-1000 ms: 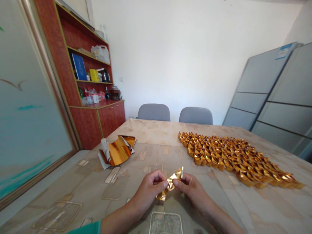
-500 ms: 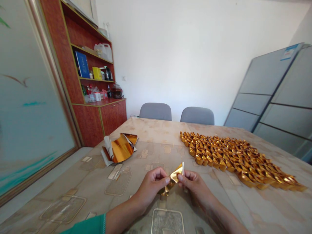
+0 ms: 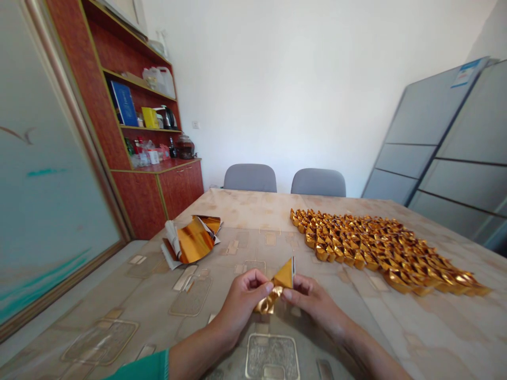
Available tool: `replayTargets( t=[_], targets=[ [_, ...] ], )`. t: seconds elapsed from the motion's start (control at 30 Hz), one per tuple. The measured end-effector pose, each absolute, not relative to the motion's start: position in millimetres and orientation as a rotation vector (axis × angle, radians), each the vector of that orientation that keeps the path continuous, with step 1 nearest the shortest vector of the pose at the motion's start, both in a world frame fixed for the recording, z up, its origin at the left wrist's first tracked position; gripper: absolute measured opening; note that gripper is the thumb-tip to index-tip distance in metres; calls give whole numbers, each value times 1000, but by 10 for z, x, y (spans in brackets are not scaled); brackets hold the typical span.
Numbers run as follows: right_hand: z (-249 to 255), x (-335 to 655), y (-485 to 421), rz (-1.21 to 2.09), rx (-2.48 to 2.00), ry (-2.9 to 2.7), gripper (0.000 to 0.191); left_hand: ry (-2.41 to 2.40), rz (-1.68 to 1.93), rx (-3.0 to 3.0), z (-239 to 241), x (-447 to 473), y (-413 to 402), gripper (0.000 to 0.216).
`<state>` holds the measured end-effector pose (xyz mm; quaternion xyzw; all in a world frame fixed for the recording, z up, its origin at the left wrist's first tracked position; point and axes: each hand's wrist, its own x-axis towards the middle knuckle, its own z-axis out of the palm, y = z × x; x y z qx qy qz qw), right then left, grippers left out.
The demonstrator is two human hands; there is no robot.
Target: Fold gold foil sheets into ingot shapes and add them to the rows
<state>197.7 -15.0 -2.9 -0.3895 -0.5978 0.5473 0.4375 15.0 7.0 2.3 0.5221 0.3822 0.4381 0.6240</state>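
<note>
Between my hands, above the table's near side, is a partly folded piece of gold foil paper (image 3: 284, 275) with a pointed corner standing up. My left hand (image 3: 246, 298) pinches its left side with thumb and bent fingers. On the right side, my right hand (image 3: 311, 296) grips it with the thumb in front and the fingers behind. Loose gold foil sheets (image 3: 195, 241) with white backs lie curled in a stack at the left. Many folded gold paper ingots (image 3: 356, 245) stand in close rows at the right.
A patterned cloth covers the table (image 3: 198, 338). Two grey chairs (image 3: 249, 178) stand at its far edge. A red-brown cabinet (image 3: 144, 198) with bottles and a kettle is at the left, beside a frosted sliding door (image 3: 59, 174). Grey panelled doors (image 3: 415, 137) rise at the right.
The foil has turned in my fingers: its upper corner now shows as a smooth flat triangle. My right thumb has slid slightly down and left. The view has shifted a little.
</note>
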Motion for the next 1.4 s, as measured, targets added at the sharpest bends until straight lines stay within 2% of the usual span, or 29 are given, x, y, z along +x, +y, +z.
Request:
replayTargets(
  t=[0.1,0.3,0.8,1.17,1.23,1.33,1.4],
  targets=[
    [6,2016,-143,1375,-883,-1484,42,883,1001,1271,13,143,74,33],
    [-14,2071,-95,1330,-933,-1392,29,864,988,1431,-38,166,92,28],
    [59,2049,-127,1253,-1037,-1387,37,703,945,1562,-26,152,25,13],
    [122,2108,-137,1252,-1037,-1434,36,785,944,1613,-51,133,48,19],
    [120,2141,-144,1181,-1052,-1552,29,822,974,1708,-52,114,51,21],
    [129,2157,-166,839,-1098,-1797,12,872,1011,1833,-58,99,71,19],
    [145,2148,-180,622,-1091,-1899,7,891,1031,1882,-56,94,87,17]
  ],
)
